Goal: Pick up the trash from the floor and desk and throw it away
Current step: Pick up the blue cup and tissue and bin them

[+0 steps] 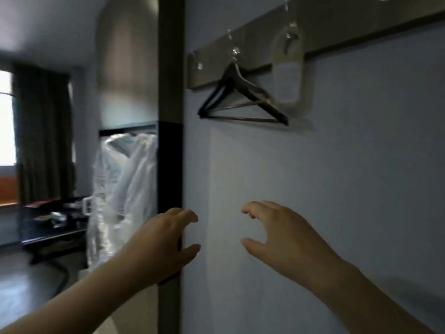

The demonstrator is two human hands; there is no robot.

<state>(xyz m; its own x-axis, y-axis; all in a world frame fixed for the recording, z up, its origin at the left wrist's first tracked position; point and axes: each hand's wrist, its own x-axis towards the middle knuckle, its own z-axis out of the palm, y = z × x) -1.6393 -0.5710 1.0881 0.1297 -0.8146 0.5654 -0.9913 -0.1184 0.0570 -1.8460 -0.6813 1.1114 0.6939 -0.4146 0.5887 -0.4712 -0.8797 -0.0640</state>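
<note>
Both hands are up in front of the pale blue wall. The left hand is level with the dark post at the wall's edge, and I cannot tell whether it touches. The right hand is just beside it, clear of the wall. On both, the fingers are apart and loosely hooked, thumbs spread below, holding nothing.

Up on the wall a grey hook rail carries a black hanger. Next to it a pale door tag hangs from its own hook. There is print on the tag's lower half, but it is too blurred to read.

Past the post, an open wardrobe bay holds white garments in clear plastic covers, hung from a rail.

Further in, well apart from both hands, a dark table stands below the curtain and the bright window. On it lie some pale crumpled bits, likely the trash, too blurred to name. What shows of the floor under the table is dim and smeared.
</note>
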